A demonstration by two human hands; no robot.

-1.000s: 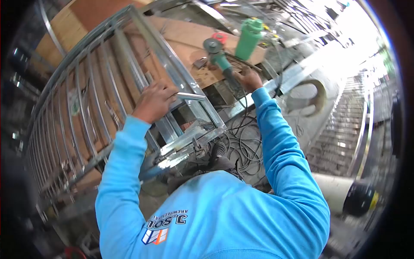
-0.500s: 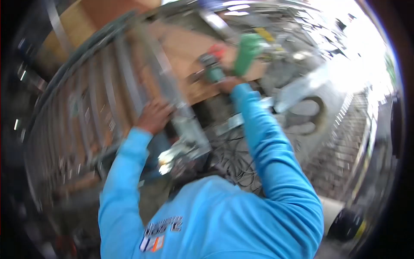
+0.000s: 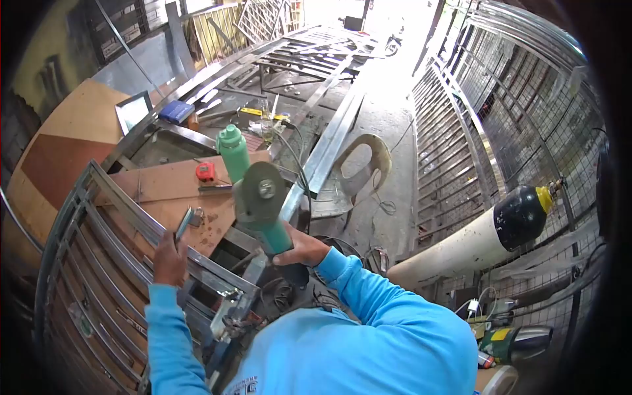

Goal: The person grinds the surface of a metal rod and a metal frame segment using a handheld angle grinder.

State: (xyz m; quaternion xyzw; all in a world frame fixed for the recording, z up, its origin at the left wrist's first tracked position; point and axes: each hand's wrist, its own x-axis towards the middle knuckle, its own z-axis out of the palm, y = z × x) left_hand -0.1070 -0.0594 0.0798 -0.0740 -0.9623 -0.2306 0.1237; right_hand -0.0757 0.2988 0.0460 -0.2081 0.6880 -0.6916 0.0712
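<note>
My right hand [image 3: 304, 249] is wrapped round the green body of an angle grinder [image 3: 276, 238], raised with its flat disc [image 3: 262, 192] facing me. My left hand [image 3: 170, 264] is closed on a slim metal tool [image 3: 184, 225], whose upper end sticks up past the fingers; its exact kind is unclear. That hand is over the top rail of a metal barred frame [image 3: 141, 222]. Beyond it lies a brown board [image 3: 158, 191], carrying a red tape measure [image 3: 205, 172]. A green bottle [image 3: 233, 153] stands just behind the grinder disc.
A plastic chair [image 3: 368, 161] and long metal tubes [image 3: 336, 141] are ahead. At the right stand a gas cylinder [image 3: 454, 242] and a barred panel [image 3: 451, 131]. Cables [image 3: 283, 296] lie below the grinder. A blue box [image 3: 176, 111] sits at the back left.
My right hand has lifted the grinder from the board towards me. My left hand, earlier on the frame's rail, now holds the slim tool. My view has tilted up.
</note>
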